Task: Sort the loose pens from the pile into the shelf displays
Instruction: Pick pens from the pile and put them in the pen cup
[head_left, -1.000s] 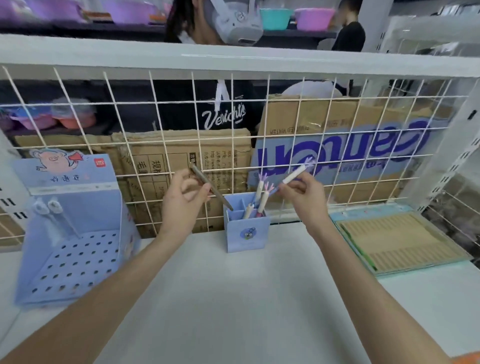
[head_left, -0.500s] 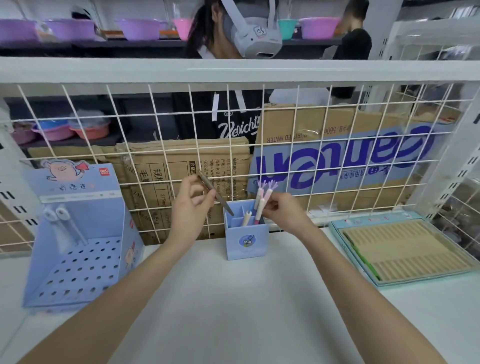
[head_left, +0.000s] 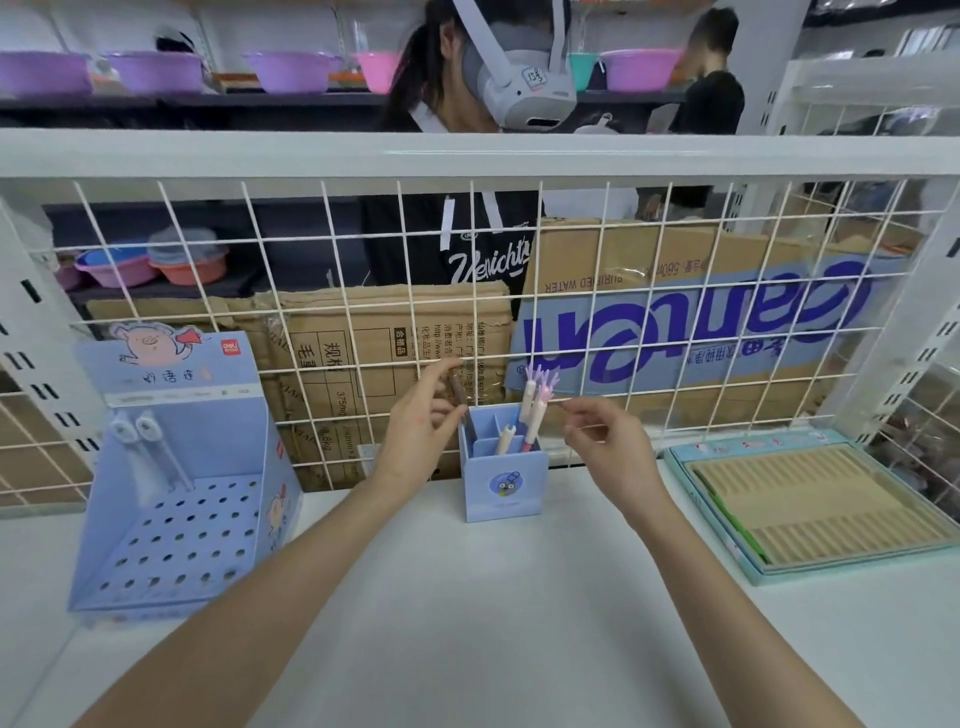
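Pinching slim brown pen (head_left: 459, 393), left hand (head_left: 418, 431)

This is a shop, on its stationery aisle. A white retail shelf (head_left: 467, 623) has a wire grid back (head_left: 311, 291) and slotted uprights (head_left: 924, 332). On it stand a branded pen display (head_left: 176, 467) near the left edge, a pen cup (head_left: 504, 486) at the back edge, and a boxed set (head_left: 810, 509) at the right edge. Plastic basins (head_left: 291, 70) line the racks beyond, above flattened cartons (head_left: 363, 332).
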